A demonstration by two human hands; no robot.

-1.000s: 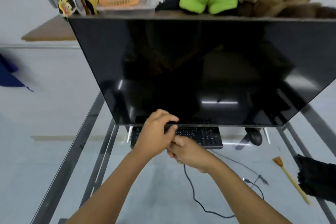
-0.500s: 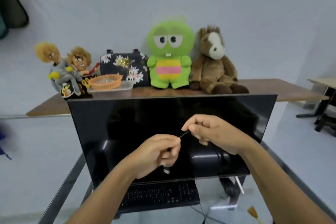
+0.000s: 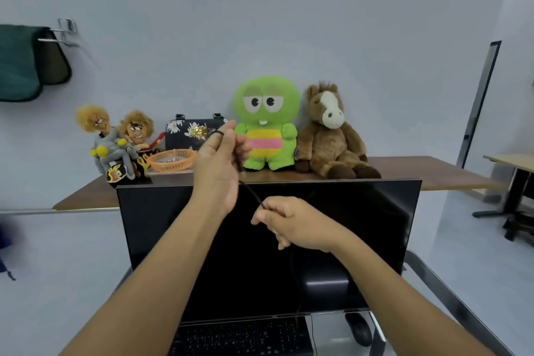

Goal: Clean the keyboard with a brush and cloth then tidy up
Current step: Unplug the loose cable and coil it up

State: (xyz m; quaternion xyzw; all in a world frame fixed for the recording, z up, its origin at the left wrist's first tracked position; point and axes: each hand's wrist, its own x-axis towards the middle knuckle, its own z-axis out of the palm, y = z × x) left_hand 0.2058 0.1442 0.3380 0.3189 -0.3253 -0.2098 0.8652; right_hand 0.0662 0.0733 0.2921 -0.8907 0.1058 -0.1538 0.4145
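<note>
My left hand [image 3: 221,165] is raised in front of the shelf and pinches the plug end of a thin black cable [image 3: 250,193]. Lower and to the right, my right hand [image 3: 291,221] grips the same cable, which hangs down over the dark monitor [image 3: 361,228] toward the black keyboard [image 3: 242,337] on the glass desk. The keyboard lies under the monitor's lower edge, partly hidden by my left forearm. No brush or cloth is in view.
A black mouse [image 3: 359,328] sits right of the keyboard. Behind the monitor a wooden shelf [image 3: 427,173] carries a green plush [image 3: 267,124], a brown horse plush [image 3: 329,130], a floral bag [image 3: 190,131], an orange basket [image 3: 172,160] and two dolls [image 3: 115,141]. Towels [image 3: 26,63] hang at left.
My view has tilted up from the desk to the shelf. My left hand has risen with the cable end and my right hand has dropped lower, stretching the cable between them.
</note>
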